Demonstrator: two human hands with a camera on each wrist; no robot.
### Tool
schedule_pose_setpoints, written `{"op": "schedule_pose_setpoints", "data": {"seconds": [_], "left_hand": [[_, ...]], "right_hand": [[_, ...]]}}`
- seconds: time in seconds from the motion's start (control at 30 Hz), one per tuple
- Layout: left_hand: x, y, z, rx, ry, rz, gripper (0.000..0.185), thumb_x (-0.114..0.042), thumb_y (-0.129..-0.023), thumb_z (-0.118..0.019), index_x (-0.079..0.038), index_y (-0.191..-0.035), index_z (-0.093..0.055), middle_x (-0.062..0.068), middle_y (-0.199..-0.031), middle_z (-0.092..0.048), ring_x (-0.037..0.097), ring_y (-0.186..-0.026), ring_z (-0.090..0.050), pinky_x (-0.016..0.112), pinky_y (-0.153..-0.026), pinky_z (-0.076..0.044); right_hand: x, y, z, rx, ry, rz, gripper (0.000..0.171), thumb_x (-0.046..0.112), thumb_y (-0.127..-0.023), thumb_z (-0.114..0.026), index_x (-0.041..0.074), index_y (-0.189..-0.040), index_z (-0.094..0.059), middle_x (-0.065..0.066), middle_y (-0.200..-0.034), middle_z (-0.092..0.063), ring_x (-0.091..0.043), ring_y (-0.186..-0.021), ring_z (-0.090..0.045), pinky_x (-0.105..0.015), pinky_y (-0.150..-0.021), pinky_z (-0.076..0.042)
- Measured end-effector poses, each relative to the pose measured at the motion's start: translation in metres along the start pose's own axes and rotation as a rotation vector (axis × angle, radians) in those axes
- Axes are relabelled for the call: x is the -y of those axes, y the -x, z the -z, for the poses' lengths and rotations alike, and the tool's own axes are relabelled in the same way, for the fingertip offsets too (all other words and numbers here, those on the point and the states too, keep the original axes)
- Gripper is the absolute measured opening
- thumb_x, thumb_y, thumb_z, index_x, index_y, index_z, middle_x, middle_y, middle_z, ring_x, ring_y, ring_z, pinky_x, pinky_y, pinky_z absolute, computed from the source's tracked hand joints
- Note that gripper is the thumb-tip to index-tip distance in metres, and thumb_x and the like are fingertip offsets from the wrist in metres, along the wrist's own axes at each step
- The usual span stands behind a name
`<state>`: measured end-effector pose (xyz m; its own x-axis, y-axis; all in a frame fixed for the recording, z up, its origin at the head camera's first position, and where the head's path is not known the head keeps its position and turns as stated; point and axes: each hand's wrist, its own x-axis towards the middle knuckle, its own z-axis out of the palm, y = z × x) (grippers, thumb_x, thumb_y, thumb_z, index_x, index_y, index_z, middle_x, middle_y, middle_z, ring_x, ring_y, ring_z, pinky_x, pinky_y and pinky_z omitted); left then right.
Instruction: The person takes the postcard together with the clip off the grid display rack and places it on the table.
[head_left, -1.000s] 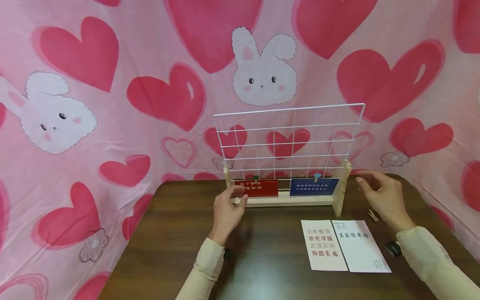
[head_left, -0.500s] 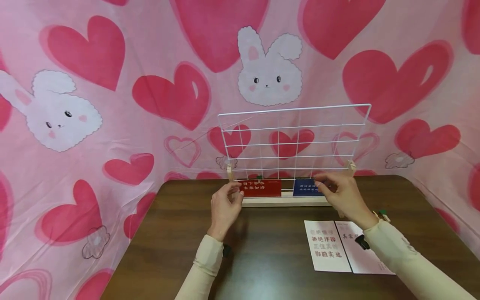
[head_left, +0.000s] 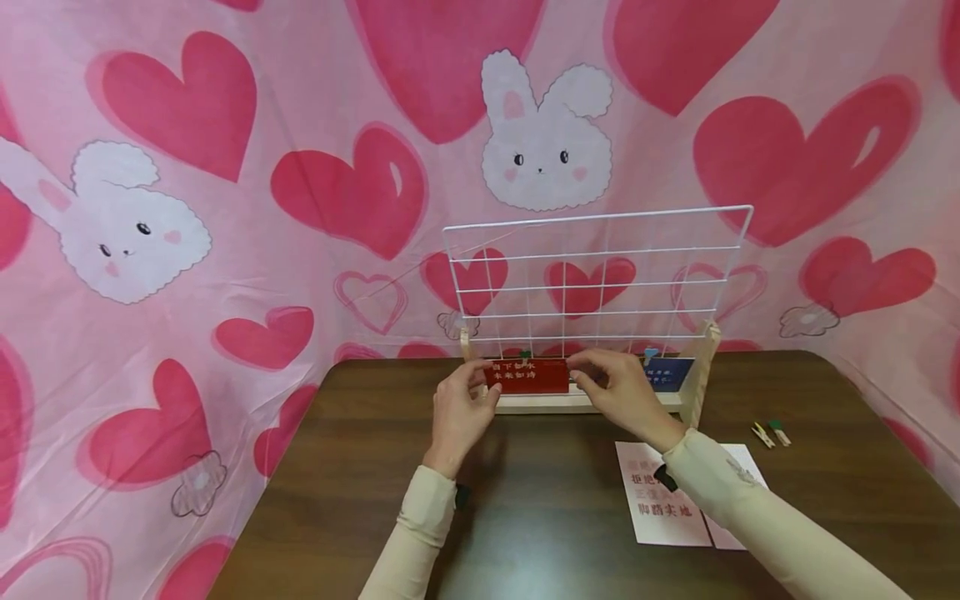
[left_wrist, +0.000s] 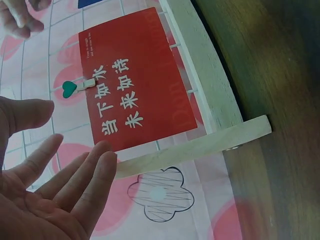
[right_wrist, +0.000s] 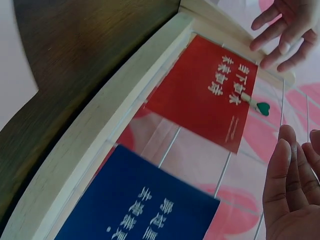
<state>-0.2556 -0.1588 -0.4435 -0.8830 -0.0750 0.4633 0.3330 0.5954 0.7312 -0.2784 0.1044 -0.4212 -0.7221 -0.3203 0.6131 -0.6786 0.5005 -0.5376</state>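
A red card [head_left: 532,377] with white writing hangs low on a white wire grid [head_left: 597,217], held by a small wooden clip with a green heart [left_wrist: 70,90]. My left hand [head_left: 462,408] is beside the card's left end, fingers extended; the left wrist view has its fingertips close to the card's edge, contact unclear. Near the card's right end is my right hand [head_left: 626,392], its fingers nearly straight in the right wrist view and holding nothing. It partly covers a blue card [right_wrist: 145,200], which hangs to the right under a blue heart clip [head_left: 651,356].
A wooden stand [head_left: 540,404] supports the grid on a dark wooden table [head_left: 375,492]. Two white cards with writing lie at front right, partly under the right forearm; one is the left white card [head_left: 660,521]. Two loose clips [head_left: 763,435] lie farther right. A patterned pink cloth hangs behind.
My right hand has moved left from beyond the stand's right end, past the blue card, to the red card's right end. The left hand has stayed near the red card's left end.
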Motion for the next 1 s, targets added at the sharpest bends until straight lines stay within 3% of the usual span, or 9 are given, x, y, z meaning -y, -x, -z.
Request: {"op": "schedule_pose_setpoints", "data": {"seconds": [0.3, 0.47, 0.6, 0.8, 1.0], "left_hand": [[-0.002, -0.001, 0.0, 0.063, -0.025, -0.009, 0.041, -0.016, -0.088, -0.082, -0.009, -0.127, -0.07, 0.015, -0.136, -0.071, 0.035, -0.104, -0.078, 0.044, -0.084, -0.065], [-0.003, 0.001, 0.0, 0.081, -0.091, -0.016, 0.044, -0.016, -0.087, -0.083, -0.008, -0.129, -0.07, 0.017, -0.15, -0.061, 0.033, -0.106, -0.077, 0.043, -0.084, -0.065], [-0.004, 0.002, -0.002, 0.098, -0.117, -0.022, 0.045, -0.016, -0.087, -0.083, -0.007, -0.13, -0.07, 0.018, -0.155, -0.055, 0.033, -0.106, -0.078, 0.043, -0.082, -0.065], [-0.005, 0.003, -0.005, 0.083, -0.14, -0.053, 0.044, -0.017, -0.086, -0.083, -0.006, -0.128, -0.071, 0.017, -0.152, -0.058, 0.034, -0.104, -0.077, 0.044, -0.081, -0.065], [-0.003, 0.005, -0.009, 0.036, -0.171, -0.087, 0.042, -0.014, -0.085, -0.084, -0.007, -0.125, -0.072, 0.016, -0.144, -0.063, 0.029, -0.097, -0.078, 0.044, -0.079, -0.064]], "right_hand": [[0.011, -0.014, -0.014, 0.043, -0.04, -0.034, 0.017, 0.006, -0.093, -0.075, 0.007, -0.11, -0.079, -0.01, -0.104, -0.08, -0.011, -0.073, -0.061, -0.023, -0.066, -0.056], [0.018, -0.024, -0.025, 0.063, -0.015, -0.046, 0.023, 0.008, -0.093, -0.076, 0.007, -0.116, -0.078, -0.009, -0.108, -0.08, -0.014, -0.071, -0.058, -0.024, -0.064, -0.052], [0.022, -0.032, -0.034, 0.066, 0.021, -0.034, 0.026, 0.008, -0.092, -0.076, 0.006, -0.118, -0.079, -0.011, -0.112, -0.081, -0.017, -0.077, -0.063, -0.027, -0.067, -0.054], [0.023, -0.041, -0.044, 0.041, 0.119, -0.021, 0.026, 0.009, -0.09, -0.077, 0.007, -0.116, -0.079, -0.009, -0.096, -0.081, -0.015, -0.07, -0.06, -0.032, -0.066, -0.049], [0.017, -0.045, -0.051, 0.08, 0.185, -0.054, 0.03, 0.01, -0.091, -0.076, 0.01, -0.121, -0.078, -0.006, -0.082, -0.077, -0.013, -0.063, -0.051, -0.031, -0.061, -0.044]]}}
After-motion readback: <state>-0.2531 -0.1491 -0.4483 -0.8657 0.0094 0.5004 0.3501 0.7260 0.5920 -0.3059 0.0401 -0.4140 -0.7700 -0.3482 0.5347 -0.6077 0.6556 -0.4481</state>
